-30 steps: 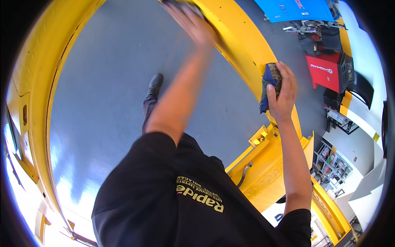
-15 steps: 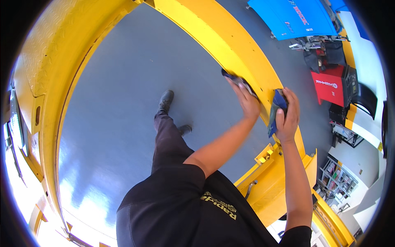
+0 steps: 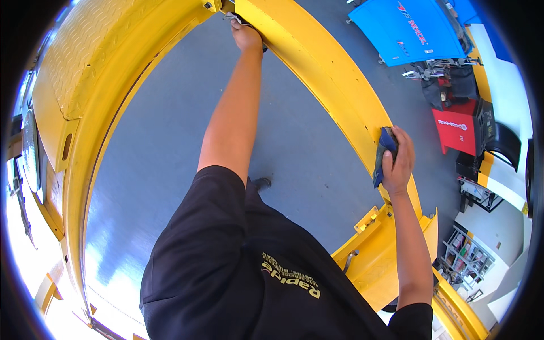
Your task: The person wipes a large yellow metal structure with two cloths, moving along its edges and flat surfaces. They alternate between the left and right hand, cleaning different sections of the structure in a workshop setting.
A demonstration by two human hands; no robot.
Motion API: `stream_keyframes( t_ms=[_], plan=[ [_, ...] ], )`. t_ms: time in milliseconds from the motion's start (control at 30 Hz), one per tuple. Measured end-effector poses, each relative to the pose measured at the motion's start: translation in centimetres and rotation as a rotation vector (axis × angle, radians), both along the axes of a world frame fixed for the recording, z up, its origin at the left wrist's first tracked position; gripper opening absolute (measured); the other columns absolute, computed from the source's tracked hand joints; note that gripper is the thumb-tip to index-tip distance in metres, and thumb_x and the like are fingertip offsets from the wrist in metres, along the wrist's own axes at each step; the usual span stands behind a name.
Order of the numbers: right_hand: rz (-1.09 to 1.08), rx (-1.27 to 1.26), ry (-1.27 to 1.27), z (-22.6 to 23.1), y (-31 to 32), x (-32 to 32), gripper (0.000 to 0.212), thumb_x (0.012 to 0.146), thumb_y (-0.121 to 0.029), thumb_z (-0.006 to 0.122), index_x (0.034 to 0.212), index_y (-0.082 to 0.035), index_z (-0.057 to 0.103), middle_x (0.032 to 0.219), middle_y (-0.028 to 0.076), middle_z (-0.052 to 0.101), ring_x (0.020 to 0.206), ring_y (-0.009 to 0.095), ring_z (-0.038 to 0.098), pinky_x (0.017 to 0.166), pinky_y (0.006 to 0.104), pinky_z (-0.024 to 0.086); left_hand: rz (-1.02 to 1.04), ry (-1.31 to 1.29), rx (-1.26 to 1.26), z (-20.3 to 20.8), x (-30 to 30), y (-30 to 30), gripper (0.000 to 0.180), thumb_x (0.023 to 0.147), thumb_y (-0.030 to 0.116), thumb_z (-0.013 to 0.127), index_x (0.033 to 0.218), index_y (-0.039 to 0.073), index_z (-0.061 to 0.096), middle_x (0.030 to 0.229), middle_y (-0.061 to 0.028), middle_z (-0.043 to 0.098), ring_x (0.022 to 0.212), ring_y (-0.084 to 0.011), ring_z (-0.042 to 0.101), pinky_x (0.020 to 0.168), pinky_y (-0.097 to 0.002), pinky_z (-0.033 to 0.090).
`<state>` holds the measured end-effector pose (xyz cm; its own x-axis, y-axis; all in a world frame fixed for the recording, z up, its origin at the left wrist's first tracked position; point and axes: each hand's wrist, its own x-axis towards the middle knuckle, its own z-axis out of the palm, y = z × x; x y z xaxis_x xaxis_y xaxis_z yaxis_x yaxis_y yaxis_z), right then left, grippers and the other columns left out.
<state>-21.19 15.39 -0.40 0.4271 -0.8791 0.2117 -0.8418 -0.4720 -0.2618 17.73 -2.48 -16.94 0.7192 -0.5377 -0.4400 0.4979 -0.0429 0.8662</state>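
Observation:
My left arm stretches far forward, and my left hand (image 3: pixel 247 37) presses a dark and whitish cloth (image 3: pixel 232 18) to the inner side of a yellow beam (image 3: pixel 317 62), close to its far end. Most of that cloth is hidden by the hand. Farther back along the same beam, my right hand (image 3: pixel 401 164) grips a bunched blue cloth (image 3: pixel 385 148) between thumb and fingers. This cloth rests against the beam's top face.
A second yellow beam with a tread-plate runway (image 3: pixel 59 85) curves along the left. Grey floor (image 3: pixel 170 141) lies between the beams. A yellow cross-piece (image 3: pixel 374 255) joins at the lower right. Beyond stand a blue cabinet (image 3: pixel 408 28) and a red machine (image 3: pixel 456 126).
My left hand has slid forward along the beam with its cloth, from near my right hand to the far end. My right hand stays at nearly the same spot with the blue cloth.

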Motion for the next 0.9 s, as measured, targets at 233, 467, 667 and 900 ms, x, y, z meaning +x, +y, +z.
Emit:
stream_keyframes(
  t_ms=[233,467,667,900],
  plan=[
    [-0.031,-0.054,-0.029,-0.6,0.0,0.2,0.046,0.088,-0.023,0.056,0.130,-0.006,0.058,0.133,0.017,0.059,0.121,0.038,0.056,0.106,0.0462,0.041,-0.094,-0.017,-0.254,-4.5,-22.1,11.4,0.072,0.110,0.052,0.025,0.154,-0.003,0.032,0.156,-0.0223,0.040,0.145,-0.0312,0.037,0.117,-0.0375,0.030],
    [-0.056,-0.070,-0.031,-0.8,0.1,0.1,0.046,0.086,-0.026,0.058,0.128,-0.007,0.059,0.127,0.016,0.061,0.115,0.037,0.059,0.100,0.0453,0.045,-0.965,0.275,0.232,-2.0,-45.2,29.5,0.052,0.108,0.033,0.032,0.138,-0.004,0.049,0.130,-0.0296,0.061,0.125,-0.0447,0.055,0.105,-0.0434,0.043],
    [-0.089,-0.079,-0.095,-1.1,0.4,0.0,0.044,0.085,-0.025,0.059,0.125,-0.008,0.061,0.123,0.015,0.063,0.114,0.037,0.060,0.100,0.0449,0.046,-1.038,0.393,0.082,-1.6,-40.1,29.1,0.049,0.108,0.033,0.036,0.134,-0.006,0.052,0.123,-0.0266,0.066,0.120,-0.0431,0.059,0.101,-0.0440,0.045],
    [-0.095,-0.080,-0.040,-1.0,0.3,0.1,0.044,0.088,-0.024,0.055,0.129,-0.008,0.059,0.128,0.016,0.062,0.120,0.036,0.058,0.106,0.0451,0.042,-0.005,0.323,-0.108,4.3,-24.9,13.5,0.068,0.109,0.041,0.033,0.160,0.001,0.014,0.166,-0.0210,0.018,0.153,-0.0342,0.021,0.123,-0.0394,0.018]
  ],
)
